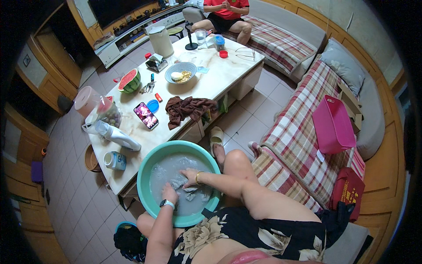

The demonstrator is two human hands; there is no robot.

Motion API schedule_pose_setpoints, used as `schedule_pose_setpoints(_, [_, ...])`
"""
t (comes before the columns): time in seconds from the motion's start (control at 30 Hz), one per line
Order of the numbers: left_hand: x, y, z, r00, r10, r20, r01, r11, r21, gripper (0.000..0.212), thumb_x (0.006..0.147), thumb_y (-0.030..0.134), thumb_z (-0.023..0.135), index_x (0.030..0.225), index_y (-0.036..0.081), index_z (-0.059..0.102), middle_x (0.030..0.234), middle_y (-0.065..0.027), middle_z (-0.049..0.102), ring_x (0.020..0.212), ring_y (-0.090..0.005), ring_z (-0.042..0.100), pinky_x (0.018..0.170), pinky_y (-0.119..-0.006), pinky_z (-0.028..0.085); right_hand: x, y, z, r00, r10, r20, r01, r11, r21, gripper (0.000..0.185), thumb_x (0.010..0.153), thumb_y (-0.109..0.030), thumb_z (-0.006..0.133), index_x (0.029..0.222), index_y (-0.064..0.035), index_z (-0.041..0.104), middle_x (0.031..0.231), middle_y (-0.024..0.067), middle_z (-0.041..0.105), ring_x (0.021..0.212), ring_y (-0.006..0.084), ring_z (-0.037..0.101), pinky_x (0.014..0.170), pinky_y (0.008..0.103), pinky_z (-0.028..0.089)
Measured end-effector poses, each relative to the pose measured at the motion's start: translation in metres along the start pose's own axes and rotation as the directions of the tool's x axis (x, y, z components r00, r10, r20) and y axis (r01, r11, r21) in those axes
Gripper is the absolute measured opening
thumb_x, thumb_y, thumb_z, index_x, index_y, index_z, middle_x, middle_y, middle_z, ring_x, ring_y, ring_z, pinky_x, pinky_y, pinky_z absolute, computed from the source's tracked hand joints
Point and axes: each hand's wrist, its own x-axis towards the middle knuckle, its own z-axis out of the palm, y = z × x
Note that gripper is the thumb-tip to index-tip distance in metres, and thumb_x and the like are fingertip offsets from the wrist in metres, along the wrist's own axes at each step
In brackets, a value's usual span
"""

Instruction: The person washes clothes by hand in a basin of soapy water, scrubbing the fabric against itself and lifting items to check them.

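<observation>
A wide green plastic basin of cloudy, sudsy water rests at my lap, beside the table. Partly under the water in it lies a light grey cloth. My left hand, with a watch on the wrist, dips into the water at the cloth's left edge; its fingertips are hidden. My right hand, with a gold bangle, lies on the cloth from the right, fingers spread. Whether either hand grips the cloth is unclear.
On the marble-topped table are a white bottle, a phone, a brown cloth, a bowl and cut watermelon. A basin of dark clothes stands on the floor. A person sits across the table.
</observation>
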Motion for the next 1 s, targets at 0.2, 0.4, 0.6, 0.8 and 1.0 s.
schedule_pose_setpoints(0.2, [-0.005,0.0,-0.004,0.999,0.009,-0.031,-0.011,0.999,-0.052,0.083,0.064,0.017,0.082,0.13,-0.004,0.036,0.122,-0.0258,0.052,0.115,-0.0398,0.05,0.098,-0.046,0.041,0.013,-0.014,-0.006,0.977,0.143,0.156,-0.121,0.983,-0.141,0.056,0.067,-0.041,0.077,0.111,-0.0097,0.063,0.111,0.0182,0.061,0.106,0.0359,0.058,0.091,0.0445,0.046])
schedule_pose_setpoints(0.4, [-0.008,-0.01,-0.008,0.985,0.128,-0.115,-0.142,0.982,-0.124,0.084,0.06,0.015,0.083,0.13,-0.002,0.04,0.12,-0.0241,0.054,0.113,-0.0402,0.051,0.098,-0.044,0.042,-0.015,-0.041,-0.012,0.996,0.076,0.038,-0.073,0.995,-0.074,0.032,0.074,-0.026,0.069,0.105,-0.0163,0.068,0.105,0.0164,0.061,0.104,0.0347,0.058,0.088,0.0442,0.048])
schedule_pose_setpoints(0.6, [-0.04,0.007,-0.045,0.964,0.225,-0.142,-0.252,0.944,-0.212,0.073,0.059,0.013,0.081,0.122,0.001,0.047,0.119,-0.0225,0.052,0.109,-0.0412,0.051,0.094,-0.046,0.043,-0.053,-0.055,-0.02,0.95,-0.238,-0.204,0.209,0.966,-0.152,0.025,0.069,-0.016,0.066,0.094,-0.0158,0.071,0.091,0.0135,0.06,0.087,0.0359,0.061,0.075,0.0453,0.049])
schedule_pose_setpoints(0.8, [-0.095,0.011,-0.056,0.901,0.257,-0.35,-0.318,0.939,-0.129,0.062,0.061,0.01,0.077,0.115,0.003,0.049,0.107,-0.0213,0.052,0.1,-0.0417,0.052,0.087,-0.046,0.046,-0.086,-0.066,-0.026,0.842,-0.5,-0.203,0.469,0.864,-0.181,0.02,0.067,-0.014,0.066,0.087,-0.0131,0.069,0.084,0.0122,0.059,0.078,0.0343,0.061,0.066,0.045,0.048])
schedule_pose_setpoints(1.0, [-0.133,0.002,-0.059,0.868,0.366,-0.336,-0.409,0.91,-0.065,0.05,0.066,0.014,0.076,0.11,0.003,0.054,0.103,-0.0199,0.053,0.099,-0.0395,0.053,0.083,-0.045,0.047,-0.124,-0.081,-0.035,0.832,-0.555,-0.016,0.546,0.824,-0.152,0.019,0.068,-0.018,0.068,0.086,-0.0119,0.068,0.08,0.0124,0.056,0.073,0.034,0.059,0.064,0.0442,0.048])
